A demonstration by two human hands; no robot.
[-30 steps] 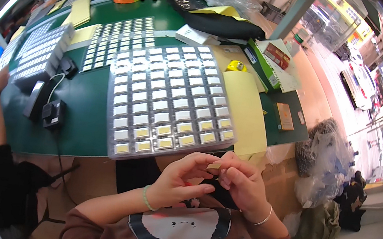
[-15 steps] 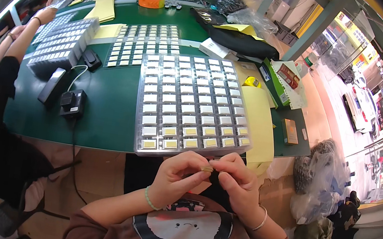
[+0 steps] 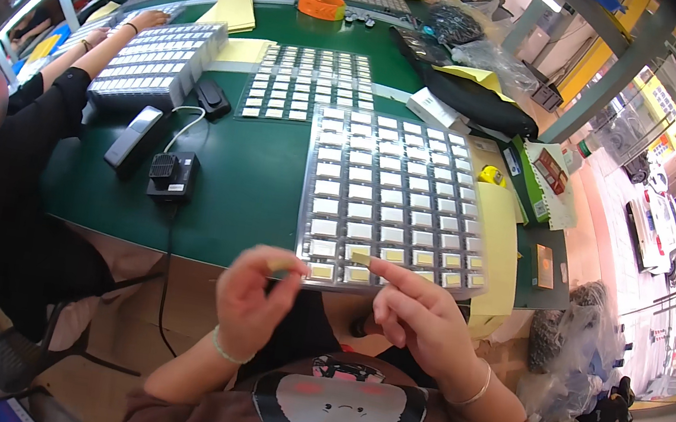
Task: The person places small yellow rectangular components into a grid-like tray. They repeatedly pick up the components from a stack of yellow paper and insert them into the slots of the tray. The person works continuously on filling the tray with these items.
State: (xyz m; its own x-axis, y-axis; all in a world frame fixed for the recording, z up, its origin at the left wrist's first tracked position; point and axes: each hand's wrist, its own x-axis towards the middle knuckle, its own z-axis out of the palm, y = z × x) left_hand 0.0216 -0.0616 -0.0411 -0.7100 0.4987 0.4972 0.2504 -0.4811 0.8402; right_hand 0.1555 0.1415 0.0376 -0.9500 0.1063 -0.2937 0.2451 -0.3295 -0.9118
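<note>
My left hand (image 3: pixel 259 300) is raised at the near edge of the green table, thumb and fingers pinching a small yellowish strip (image 3: pixel 283 265). My right hand (image 3: pixel 423 313) reaches over the near edge of a clear plastic tray (image 3: pixel 308 198). Its index finger is stretched out with a small yellow rectangular piece (image 3: pixel 360 259) at the tip; the other fingers are curled. Rows of white rectangular blocks (image 3: pixel 390 215) fill the tray's pockets. Yellow rectangles top most blocks in the two nearest rows. Whether the fingertip piece touches the block below, I cannot tell.
Another filled tray (image 3: pixel 304 88) lies behind. A tray stack (image 3: pixel 158 66) stands at the left, under a co-worker's hands. A black adapter (image 3: pixel 173 176) with a cable, a dark handheld device (image 3: pixel 133 137), orange tape (image 3: pixel 321 6), a yellow tape measure (image 3: pixel 493 176) and yellow paper (image 3: pixel 497 244) lie around.
My hands, together before, have moved apart. The left has gone left with the strip; the right has stretched its index finger over the tray. The view has shifted, moving the scene rightward.
</note>
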